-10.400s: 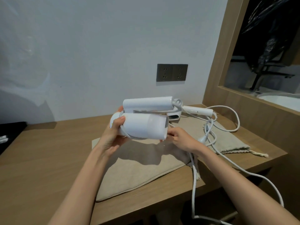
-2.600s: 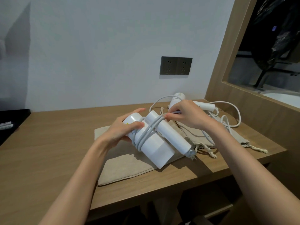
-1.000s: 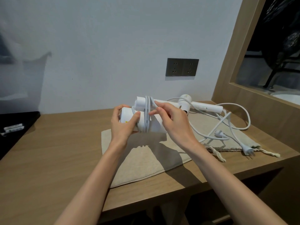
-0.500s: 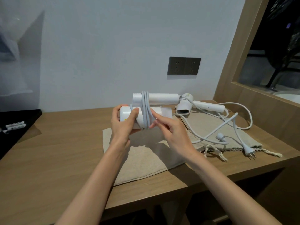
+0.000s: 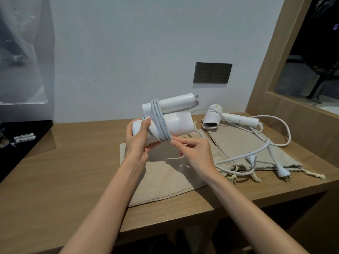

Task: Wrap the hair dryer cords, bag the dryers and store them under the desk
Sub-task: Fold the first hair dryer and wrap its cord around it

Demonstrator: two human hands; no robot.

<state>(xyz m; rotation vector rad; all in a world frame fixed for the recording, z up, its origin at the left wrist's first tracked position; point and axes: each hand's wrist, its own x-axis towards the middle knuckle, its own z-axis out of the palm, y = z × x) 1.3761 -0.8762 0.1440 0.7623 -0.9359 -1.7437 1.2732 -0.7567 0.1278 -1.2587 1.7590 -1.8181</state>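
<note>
Right, first-dryer wrap stage: left hand [image 5: 137, 142] grips the rear of the folded dryer [image 5: 176, 123] above the near bag [image 5: 161, 180] on the bench [image 5: 64, 180], while right hand [image 5: 196, 153] pinches the cord [image 5: 159, 123] coils at the underside. Next, I'd judge: tuck the end, then open the bag. The second dryer [image 5: 212, 118], far right, lies with its loose cord [image 5: 249, 153] unwrapped.

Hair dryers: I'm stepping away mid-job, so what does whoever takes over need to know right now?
Left hand grips the folded dryer above the desk. Right hand pinches its cord at the coils round the body.
Second dryer lies on the far bag, its loose cord unwound, plug near the desk edge. Near bag lies flat under the hands.
Done: first cord wound, nearly. Left: secure it, wrap the second, bag both, store under the desk.
</note>
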